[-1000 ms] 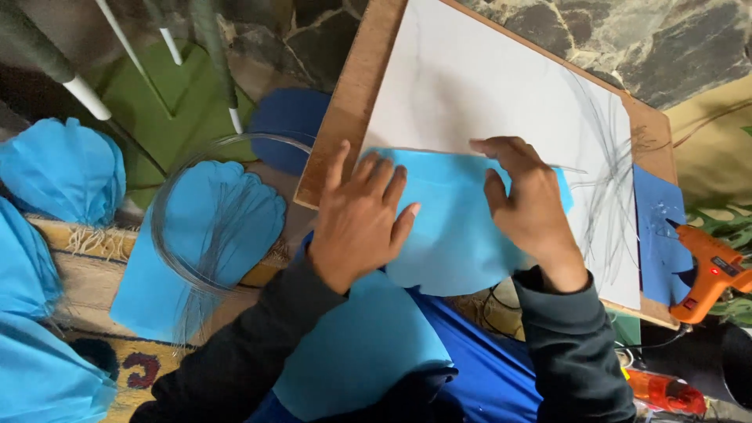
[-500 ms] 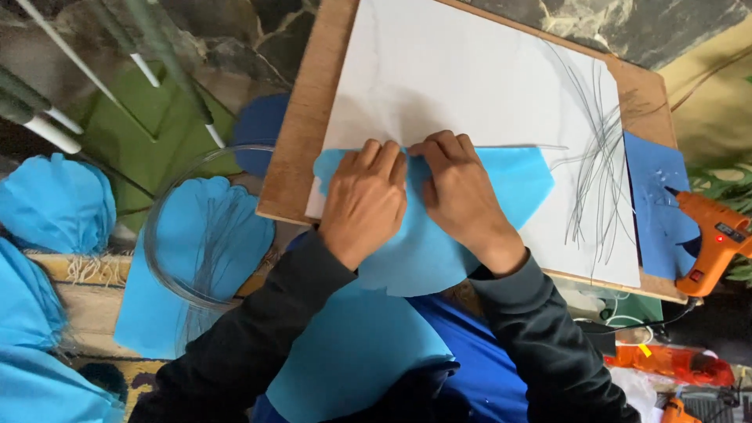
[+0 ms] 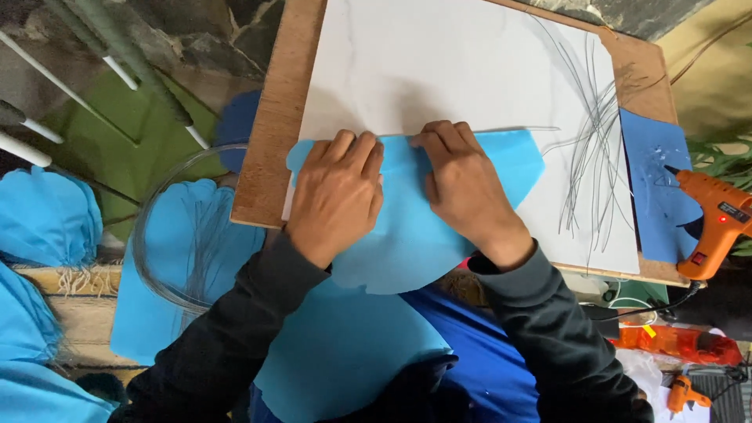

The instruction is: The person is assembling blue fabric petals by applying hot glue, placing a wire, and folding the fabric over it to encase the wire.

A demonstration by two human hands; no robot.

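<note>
A light blue foam sheet (image 3: pixel 407 227) lies across the near edge of a white panel (image 3: pixel 439 70), its lower part hanging off toward the person. Both hands press flat on the sheet's upper edge, side by side. The left hand (image 3: pixel 338 196) rests palm down on the sheet's left part, fingers together and extended, its grip clamped on nothing. The right hand (image 3: pixel 462 184) lies just beside it, fingers bent at the sheet's top edge, pressing it down; whether they pinch a fold I cannot tell.

The white panel sits on a brown wooden board (image 3: pixel 270 133) that serves as the surface. To the right of the sheet, thin grey wires (image 3: pixel 591 149) fan out over the white panel. Farther right of the sheet, a darker blue foam piece (image 3: pixel 654 188) lies on the board's edge, and an orange glue gun (image 3: pixel 717 223) rests touching it. To the left of the sheet, off the board, a coil of wire (image 3: pixel 168 227) lies over more blue cut-outs (image 3: pixel 192 243). Further left are bunched blue fabric pieces (image 3: pixel 47 219). Below the sheet, another large blue sheet (image 3: pixel 345 352) lies on the person's lap between the dark sleeves (image 3: pixel 227 345).
</note>
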